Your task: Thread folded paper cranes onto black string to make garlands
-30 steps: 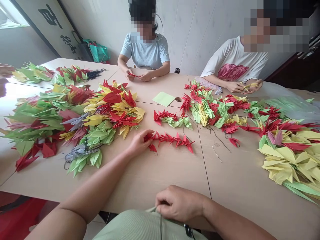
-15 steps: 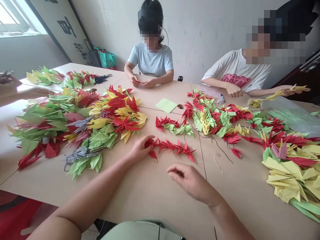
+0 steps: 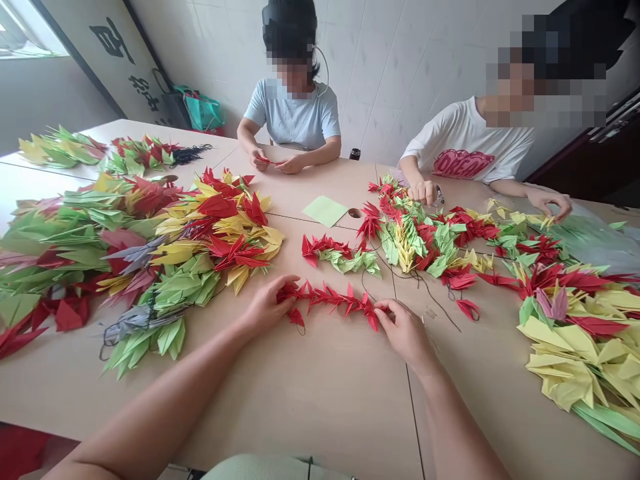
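Note:
A string of red folded paper cranes (image 3: pixel 330 297) lies across the table in front of me. Around its left end my left hand (image 3: pixel 273 303) is closed. My right hand (image 3: pixel 401 327) pinches the right end of the same string between thumb and fingers. Below the left end a single red paper piece (image 3: pixel 296 317) hangs on a dark thread loop. Just beyond the string rests a shorter red and green crane string (image 3: pixel 345 255).
Big heaps of coloured paper cranes lie left (image 3: pixel 190 233) and right (image 3: pixel 575 333). A pale green paper sheet (image 3: pixel 325 210) is near a table hole (image 3: pixel 354 213). Two people sit opposite, one in light blue (image 3: pixel 295 120), one in white (image 3: pixel 465 140). Dark threads (image 3: pixel 440 303) trail nearby.
My right hand has moved up and forward and taken hold of the string's right end. My left hand stays at the left end. The person in white has lowered a hand with yellow cranes.

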The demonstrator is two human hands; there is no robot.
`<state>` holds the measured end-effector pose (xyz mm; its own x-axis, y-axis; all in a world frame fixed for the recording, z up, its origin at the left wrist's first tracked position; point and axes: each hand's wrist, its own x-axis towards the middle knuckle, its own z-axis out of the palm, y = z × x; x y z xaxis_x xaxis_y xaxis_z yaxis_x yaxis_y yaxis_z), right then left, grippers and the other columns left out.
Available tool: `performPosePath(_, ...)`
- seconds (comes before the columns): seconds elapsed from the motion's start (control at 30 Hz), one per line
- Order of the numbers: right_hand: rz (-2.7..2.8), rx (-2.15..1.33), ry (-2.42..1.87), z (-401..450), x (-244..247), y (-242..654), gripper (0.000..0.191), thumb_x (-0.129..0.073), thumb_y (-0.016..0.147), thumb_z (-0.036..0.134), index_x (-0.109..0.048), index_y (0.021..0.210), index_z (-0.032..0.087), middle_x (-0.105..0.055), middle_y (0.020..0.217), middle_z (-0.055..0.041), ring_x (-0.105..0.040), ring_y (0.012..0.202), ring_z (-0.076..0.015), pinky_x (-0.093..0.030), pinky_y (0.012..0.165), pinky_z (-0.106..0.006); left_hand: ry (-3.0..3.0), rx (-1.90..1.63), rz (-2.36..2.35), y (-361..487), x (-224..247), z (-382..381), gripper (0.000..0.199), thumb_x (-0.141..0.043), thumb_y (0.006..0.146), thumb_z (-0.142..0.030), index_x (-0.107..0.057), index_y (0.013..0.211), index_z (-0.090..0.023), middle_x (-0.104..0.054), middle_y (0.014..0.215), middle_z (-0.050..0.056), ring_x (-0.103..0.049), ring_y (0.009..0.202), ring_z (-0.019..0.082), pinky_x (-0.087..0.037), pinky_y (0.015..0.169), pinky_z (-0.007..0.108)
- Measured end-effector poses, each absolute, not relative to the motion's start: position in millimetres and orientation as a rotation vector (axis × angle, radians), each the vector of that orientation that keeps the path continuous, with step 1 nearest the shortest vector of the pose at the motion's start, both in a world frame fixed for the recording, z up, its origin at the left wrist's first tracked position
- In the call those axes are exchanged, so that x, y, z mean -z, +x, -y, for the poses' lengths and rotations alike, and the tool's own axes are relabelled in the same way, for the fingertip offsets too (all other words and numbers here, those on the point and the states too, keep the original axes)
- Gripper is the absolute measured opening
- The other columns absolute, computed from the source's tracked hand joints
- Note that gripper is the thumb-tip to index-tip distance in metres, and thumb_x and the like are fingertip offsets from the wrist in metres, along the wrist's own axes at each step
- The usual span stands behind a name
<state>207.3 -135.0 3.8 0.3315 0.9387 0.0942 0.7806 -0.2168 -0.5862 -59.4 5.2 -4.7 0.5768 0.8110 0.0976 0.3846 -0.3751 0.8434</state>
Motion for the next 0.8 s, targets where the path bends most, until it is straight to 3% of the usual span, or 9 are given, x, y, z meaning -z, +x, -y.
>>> performPosePath(0.23,1.509,-0.322,-2.062,138,-4,213,0.020,-0.045,0.085,0.032,-0.061,0.085,0.020,-0.066,0.086,-0.0074,-0.063,0.077,-0.0227,-0.049,0.065,-0.035,1.933,-0.668,-0.940,-60,5,-5,0.035,-0.052,0.081,-0.026,-0.052,0.115,-0.018,-0.065,0.095,0.006,-0.063,0.084,0.016,-0.054,0.075,0.029)
performPosePath(0.43,1.704,-0.177,-1.919,125,-7,201,0.025,-0.055,0.083,0.036,-0.065,0.103,0.023,-0.058,0.114,-0.0104,-0.051,0.111,-0.0269,-0.043,0.094,-0.044,1.964,-0.647,-0.952,-60,5,-6,0.035,-0.053,0.080,-0.026,-0.053,0.115,-0.018,-0.065,0.097,0.007,-0.063,0.087,0.017,-0.054,0.077,0.030)
performPosePath(0.63,1.849,-0.087,-1.914,114,-5,195,0.014,-0.051,0.082,0.019,-0.065,0.084,0.019,-0.062,0.099,-0.0101,-0.055,0.102,-0.0268,-0.045,0.089,-0.045,1.963,-0.629,-0.956,-61,3,-5,0.034,-0.052,0.080,-0.024,-0.053,0.114,-0.018,-0.065,0.098,0.006,-0.063,0.085,0.016,-0.053,0.075,0.028)
performPosePath(0.8,1.851,-0.037,-1.930,108,-6,186,0.019,-0.051,0.083,0.024,-0.064,0.098,0.019,-0.058,0.113,-0.0125,-0.050,0.112,-0.0283,-0.042,0.093,-0.047,1.968,-0.630,-0.944,-61,3,-4,0.035,-0.052,0.080,-0.022,-0.053,0.114,-0.018,-0.065,0.099,0.007,-0.062,0.086,0.016,-0.053,0.075,0.027)
